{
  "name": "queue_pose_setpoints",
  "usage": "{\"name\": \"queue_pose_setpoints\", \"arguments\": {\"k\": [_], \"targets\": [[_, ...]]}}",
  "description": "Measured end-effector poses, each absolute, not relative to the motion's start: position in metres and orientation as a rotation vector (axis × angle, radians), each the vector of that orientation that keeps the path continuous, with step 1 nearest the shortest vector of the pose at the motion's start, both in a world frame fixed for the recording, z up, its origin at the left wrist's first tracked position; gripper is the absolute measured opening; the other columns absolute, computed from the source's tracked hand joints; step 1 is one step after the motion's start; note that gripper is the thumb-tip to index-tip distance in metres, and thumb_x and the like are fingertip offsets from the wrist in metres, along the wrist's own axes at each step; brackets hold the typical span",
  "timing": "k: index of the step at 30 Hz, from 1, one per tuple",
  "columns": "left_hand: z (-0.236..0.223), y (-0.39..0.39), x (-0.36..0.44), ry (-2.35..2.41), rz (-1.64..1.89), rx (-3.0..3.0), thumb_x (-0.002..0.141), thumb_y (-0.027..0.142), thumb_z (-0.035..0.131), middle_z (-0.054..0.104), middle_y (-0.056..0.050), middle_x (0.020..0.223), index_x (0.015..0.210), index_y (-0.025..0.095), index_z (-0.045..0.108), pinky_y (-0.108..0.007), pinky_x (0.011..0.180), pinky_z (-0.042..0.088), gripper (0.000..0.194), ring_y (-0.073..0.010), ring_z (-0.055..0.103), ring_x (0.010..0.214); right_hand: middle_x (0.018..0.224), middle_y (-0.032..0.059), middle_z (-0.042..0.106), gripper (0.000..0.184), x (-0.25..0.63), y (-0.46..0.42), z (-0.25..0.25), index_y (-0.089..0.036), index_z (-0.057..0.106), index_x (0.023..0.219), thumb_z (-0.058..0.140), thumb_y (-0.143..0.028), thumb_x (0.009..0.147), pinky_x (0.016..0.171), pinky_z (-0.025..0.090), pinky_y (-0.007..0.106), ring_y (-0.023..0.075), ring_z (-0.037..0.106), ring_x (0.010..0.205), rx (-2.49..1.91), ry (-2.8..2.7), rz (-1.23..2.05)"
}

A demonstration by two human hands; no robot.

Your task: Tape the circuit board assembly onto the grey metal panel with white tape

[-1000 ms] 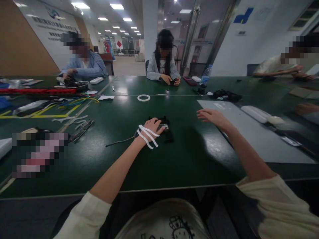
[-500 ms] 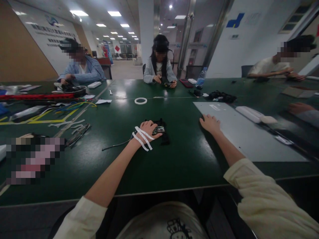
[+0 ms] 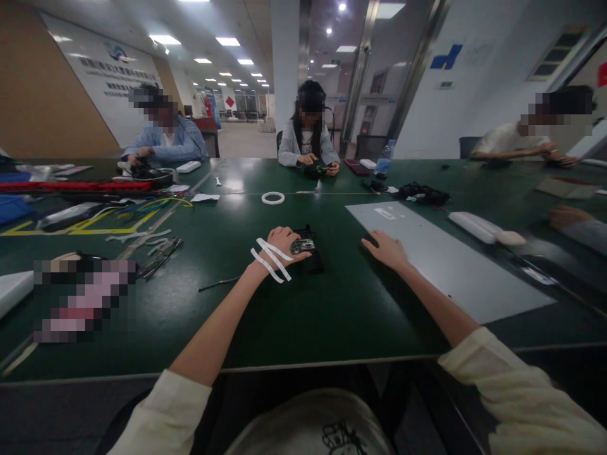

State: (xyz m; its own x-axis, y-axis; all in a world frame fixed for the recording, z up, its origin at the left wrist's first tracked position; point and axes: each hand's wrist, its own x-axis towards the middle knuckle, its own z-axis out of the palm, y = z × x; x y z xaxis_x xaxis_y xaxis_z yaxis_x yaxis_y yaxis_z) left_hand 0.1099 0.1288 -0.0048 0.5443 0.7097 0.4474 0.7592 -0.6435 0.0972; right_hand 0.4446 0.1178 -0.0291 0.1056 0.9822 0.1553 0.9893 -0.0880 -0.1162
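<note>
My left hand (image 3: pixel 283 242) lies over a black device with a bare circuit board (image 3: pixel 302 246), fingers and thumb around it. White tape strips (image 3: pixel 272 259) cross the wrist and stick out past it. A thin dark cable (image 3: pixel 219 284) runs on the table to the left of that wrist. To the right, my right hand (image 3: pixel 386 249) is at the left edge of a flat grey sheet (image 3: pixel 455 272), palm down with fingers spread. Whether its fingertips press on the sheet or the table is hard to tell.
A white tape ring (image 3: pixel 273 198) lies beyond my left hand. Cables, tools and a red bar (image 3: pixel 76 186) crowd the left side. A white case (image 3: pixel 472 227) is right of the sheet; a water bottle (image 3: pixel 384 158) stands farther back. Several people sit around the green table (image 3: pixel 332 328).
The grey sheet has slid left across the table, and my right hand has moved left with it. My left hand stays on the device. The view has tilted up slightly.
</note>
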Motion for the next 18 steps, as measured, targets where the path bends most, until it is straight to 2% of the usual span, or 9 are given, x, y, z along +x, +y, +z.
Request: {"name": "queue_pose_setpoints", "arguments": {"k": [5, 12, 18], "targets": [[0.011, 0.127, 0.105, -1.24, -0.763, -2.612, 0.074, 0.062, 0.055, 0.056, -0.008, 0.094, 0.102, 0.017, 0.061, -0.04, 0.086, 0.039, 0.053, -0.0246, 0.05, 0.093, 0.142, 0.0081, 0.037, 0.06, 0.392, 0.089, -0.019, -0.019, 0.044, 0.135, 0.026, -0.054, 0.091, 0.106, 0.025, 0.047, 0.0247, 0.03, 0.132, -1.923, -2.213, 0.048], [0.028, 0.117, 0.095, -1.255, -0.811, -2.561, 0.074, 0.057, 0.059, 0.056, -0.009, 0.098, 0.103, 0.016, 0.061, -0.04, 0.088, 0.038, 0.051, -0.0249, 0.049, 0.095, 0.142, 0.0071, 0.036, 0.059, 0.325, 0.029, 0.005, -0.018, 0.046, 0.134, 0.032, -0.055, 0.09, 0.11, 0.021, 0.047, 0.0228, 0.029, 0.133, -1.444, -2.519, 0.308], [0.036, 0.11, 0.096, -1.278, -0.806, -2.597, 0.077, 0.056, 0.056, 0.055, -0.009, 0.099, 0.104, 0.016, 0.06, -0.041, 0.089, 0.038, 0.048, -0.026, 0.048, 0.097, 0.144, 0.0055, 0.032, 0.061, 0.295, -0.002, 0.01, -0.02, 0.041, 0.138, 0.04, -0.054, 0.087, 0.112, 0.021, 0.041, 0.0202, 0.026, 0.134, -1.027, -2.673, 0.471]]}}
